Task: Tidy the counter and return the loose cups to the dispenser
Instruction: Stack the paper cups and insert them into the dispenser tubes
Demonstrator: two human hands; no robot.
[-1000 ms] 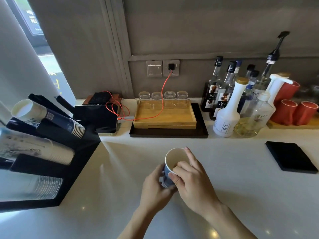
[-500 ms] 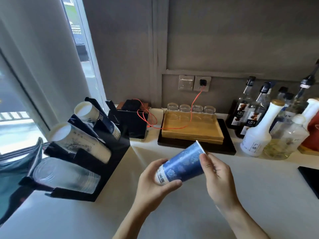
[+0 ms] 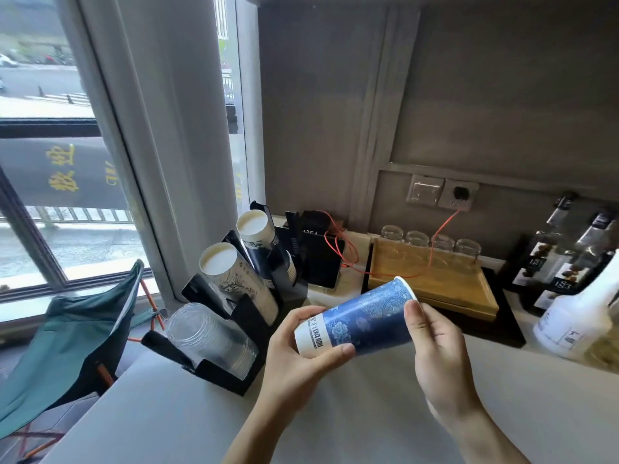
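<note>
Hands hold one blue paper cup between them, above the pale counter, near the middle of the view. The left hand grips the white base end of the cup, with the thumb pressed along the lower side and the other fingers curled behind it. The right hand grasps the rim end, the thumb lying on the blue wall just under the rim. The cup lies tilted, its mouth pointing toward 2 o'clock and its base toward 8 o'clock. At 10 o'clock from the cup stands a black dispenser with three slanted stacks: one stack of clear plastic cups lowest, one stack of white printed paper cups in the middle, and one stack of dark blue paper cups highest. The held cup is near the dispenser but apart from it. At 1 o'clock a wooden tray rests on a black tray, and four glass jars stand in a row behind it. A red cable goes from the wall socket across the wooden tray to a black device. At 3 o'clock a white bottle stands with several dark syrup bottles behind; their number I cannot tell, because they are blurred. The wall is grey, and at 9 o'clock a window shows a street, with a green folding chair below it.
</note>
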